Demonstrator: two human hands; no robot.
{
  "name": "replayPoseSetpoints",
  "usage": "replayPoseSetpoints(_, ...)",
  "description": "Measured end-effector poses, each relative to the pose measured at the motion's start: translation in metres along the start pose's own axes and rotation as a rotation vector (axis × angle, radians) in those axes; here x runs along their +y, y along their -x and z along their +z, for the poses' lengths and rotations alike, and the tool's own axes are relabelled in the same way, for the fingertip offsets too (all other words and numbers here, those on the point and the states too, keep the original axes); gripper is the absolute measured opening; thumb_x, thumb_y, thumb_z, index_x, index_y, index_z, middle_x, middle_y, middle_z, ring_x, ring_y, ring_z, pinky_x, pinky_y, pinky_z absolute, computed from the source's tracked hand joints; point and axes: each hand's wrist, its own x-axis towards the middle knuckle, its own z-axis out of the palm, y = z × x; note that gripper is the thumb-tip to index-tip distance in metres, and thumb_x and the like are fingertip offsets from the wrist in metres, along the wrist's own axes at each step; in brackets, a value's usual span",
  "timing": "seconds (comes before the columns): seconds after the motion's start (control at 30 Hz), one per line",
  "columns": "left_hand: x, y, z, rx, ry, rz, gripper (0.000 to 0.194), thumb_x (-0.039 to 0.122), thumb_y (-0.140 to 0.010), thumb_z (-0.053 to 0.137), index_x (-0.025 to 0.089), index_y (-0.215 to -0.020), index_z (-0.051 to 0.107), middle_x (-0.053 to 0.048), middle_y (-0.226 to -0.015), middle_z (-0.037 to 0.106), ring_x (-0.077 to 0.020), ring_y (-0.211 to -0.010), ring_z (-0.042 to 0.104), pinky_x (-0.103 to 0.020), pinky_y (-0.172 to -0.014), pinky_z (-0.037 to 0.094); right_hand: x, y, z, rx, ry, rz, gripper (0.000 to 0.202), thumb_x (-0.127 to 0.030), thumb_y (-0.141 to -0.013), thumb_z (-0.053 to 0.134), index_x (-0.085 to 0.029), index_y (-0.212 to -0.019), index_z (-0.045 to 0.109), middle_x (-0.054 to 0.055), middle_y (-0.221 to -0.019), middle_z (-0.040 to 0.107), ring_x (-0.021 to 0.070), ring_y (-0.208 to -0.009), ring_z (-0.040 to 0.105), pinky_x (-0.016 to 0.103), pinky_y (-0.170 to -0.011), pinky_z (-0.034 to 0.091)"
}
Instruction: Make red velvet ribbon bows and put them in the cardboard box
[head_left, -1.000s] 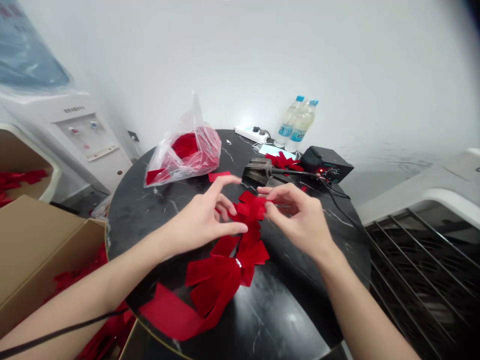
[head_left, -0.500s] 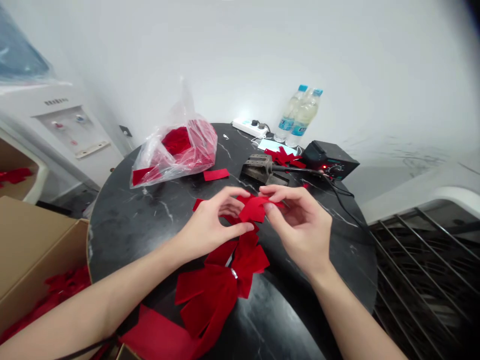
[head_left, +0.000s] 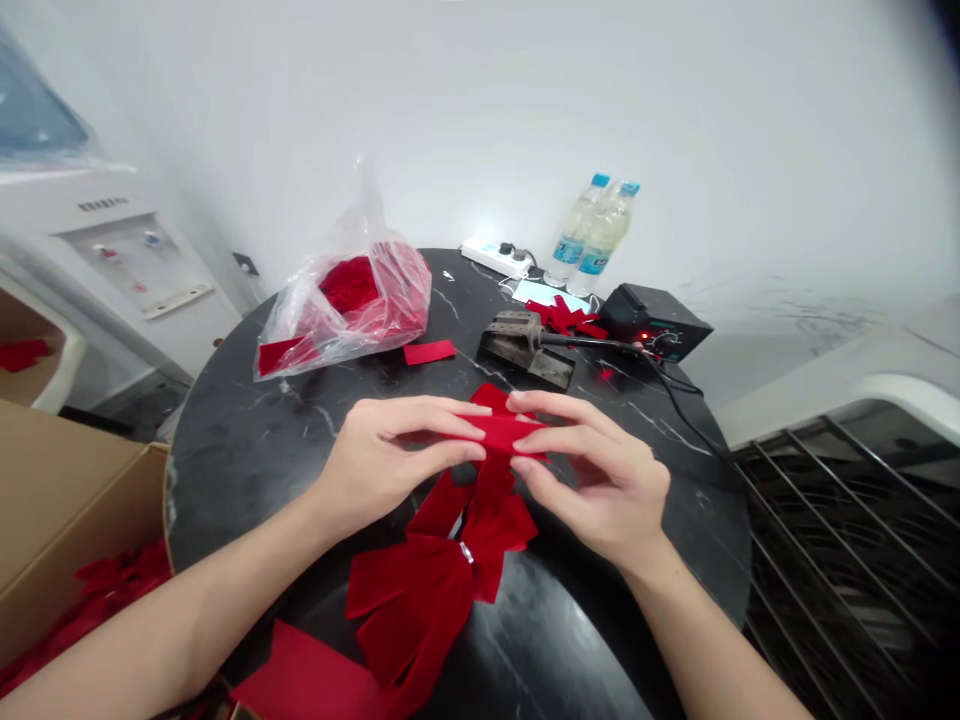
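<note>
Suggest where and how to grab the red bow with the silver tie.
Probably pinch its waist at the silver tie, coming from above: the red bow is gathered narrow there and the tie faces up uncovered, while its loose tails splay toward the near edge.

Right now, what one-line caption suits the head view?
Left hand and right hand hold red fabric over a black, marble-patterned table.

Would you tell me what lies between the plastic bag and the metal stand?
In the head view, a small red strip lies on the black table between the plastic bag and the metal stand, nearer the bag.
</note>
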Motion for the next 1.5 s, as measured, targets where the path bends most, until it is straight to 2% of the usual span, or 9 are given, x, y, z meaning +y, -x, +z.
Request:
replayPoseSetpoints(0.17, 0.002, 0.003, 0.005, 0.078, 0.146, -0.169, 0.027, 0.024, -0.077, 0.088, 0.023, -0.104, 0.082, -0.003, -0.098, 0.083, -0.0206, -0.084, 0.080, -0.030, -0.082, 0.069, -0.003, -0.002, 0.007, 0.056, -0.203, 0.261, 0.012, -0.016, -0.093, 0.075, -0.025, -0.100, 0.075, 0.006, -0.115, 0.075, 0.0232, -0.109, 0.072, 0.036, -0.094, 0.063)
replayPoseSetpoints(0.33, 0.004, 0.002, 0.006, 0.004, 0.100, -0.141, 0.016, 0.019, -0.078, 0.086, 0.022, -0.094, 0.085, -0.002, -0.092, 0.084, -0.0163, -0.079, 0.080, -0.019, -0.074, 0.066, -0.005, -0.004, -0.001, -0.166, -0.155, 0.343, 0.043, -0.027, -0.092, 0.079, -0.030, -0.133, 0.068, 0.005, -0.125, 0.072, 0.0235, -0.113, 0.071, 0.035, -0.098, 0.062)
replayPoseSetpoints(0.43, 0.006, 0.000, 0.005, -0.063, 0.056, -0.186, 0.014, 0.021, -0.081, 0.084, 0.023, -0.095, 0.085, -0.001, -0.093, 0.084, -0.0165, -0.080, 0.080, -0.018, -0.075, 0.066, -0.005, -0.005, -0.006, -0.244, 0.017, 0.338, 0.022, -0.032, -0.094, 0.077, -0.028, -0.116, 0.078, 0.004, -0.100, 0.077, 0.0200, -0.084, 0.075, 0.031, -0.080, 0.065)
replayPoseSetpoints(0.53, 0.006, 0.000, 0.004, -0.083, 0.088, -0.252, 0.020, 0.022, -0.081, 0.084, 0.024, -0.101, 0.085, -0.002, -0.099, 0.084, -0.0185, -0.086, 0.081, -0.021, -0.081, 0.067, -0.005, -0.004, -0.006, -0.221, -0.035, 0.405, 0.013, -0.033, -0.096, 0.074, -0.025, -0.104, 0.080, 0.002, -0.085, 0.076, 0.0150, -0.063, 0.069, 0.025, -0.061, 0.061)
replayPoseSetpoints(0.73, 0.007, -0.001, 0.002, -0.077, 0.089, -0.329, 0.025, 0.024, -0.076, 0.088, 0.027, -0.100, 0.086, -0.001, -0.093, 0.084, -0.0198, -0.081, 0.082, -0.021, -0.079, 0.068, -0.006, -0.006, -0.005, -0.184, -0.160, 0.487, 0.011, -0.031, -0.090, 0.081, -0.024, -0.099, 0.081, 0.001, -0.086, 0.076, 0.0138, -0.064, 0.070, 0.022, -0.060, 0.061)
replayPoseSetpoints(0.9, 0.009, -0.001, 0.001, -0.121, 0.063, -0.284, 0.024, 0.026, -0.081, 0.084, 0.027, -0.105, 0.085, -0.002, -0.098, 0.084, -0.0187, -0.086, 0.082, -0.018, -0.083, 0.066, -0.007, -0.009, -0.007, -0.243, -0.031, 0.453, 0.024, -0.033, -0.087, 0.084, -0.028, -0.110, 0.080, 0.002, -0.105, 0.079, 0.0209, -0.092, 0.076, 0.027, -0.081, 0.063)
replayPoseSetpoints(1.07, 0.011, 0.001, 0.002, -0.132, -0.034, -0.276, 0.021, 0.025, -0.082, 0.082, 0.024, -0.103, 0.085, -0.001, -0.093, 0.084, -0.0169, -0.079, 0.081, -0.017, -0.078, 0.066, -0.009, -0.010, -0.009, -0.314, -0.106, 0.535, 0.010, -0.030, -0.093, 0.078, -0.025, -0.102, 0.081, -0.002, -0.081, 0.077, 0.0143, -0.064, 0.071, 0.022, -0.060, 0.059)
replayPoseSetpoints(1.3, 0.011, -0.001, 0.002, -0.162, -0.284, -0.187, 0.020, 0.026, -0.090, 0.074, 0.020, -0.107, 0.083, -0.002, -0.098, 0.084, -0.0154, -0.083, 0.079, -0.021, -0.080, 0.061, -0.015, -0.009, -0.012, -0.439, 0.277, 0.224, 0.013, -0.021, -0.102, 0.066, -0.024, -0.112, 0.075, -0.001, -0.100, 0.074, 0.0134, -0.088, 0.068, 0.024, -0.081, 0.050)
replayPoseSetpoints(1.5, 0.023, -0.001, 0.000, -0.247, -0.402, -0.094, 0.020, 0.023, -0.097, 0.065, 0.022, -0.108, 0.081, 0.001, -0.090, 0.079, -0.0120, -0.080, 0.072, -0.023, -0.077, 0.052, -0.023, -0.010, -0.010, -0.468, 0.313, 0.190, 0.014, -0.020, -0.107, 0.058, -0.018, -0.108, 0.072, 0.001, -0.097, 0.070, 0.0126, -0.084, 0.064, 0.024, -0.079, 0.047)
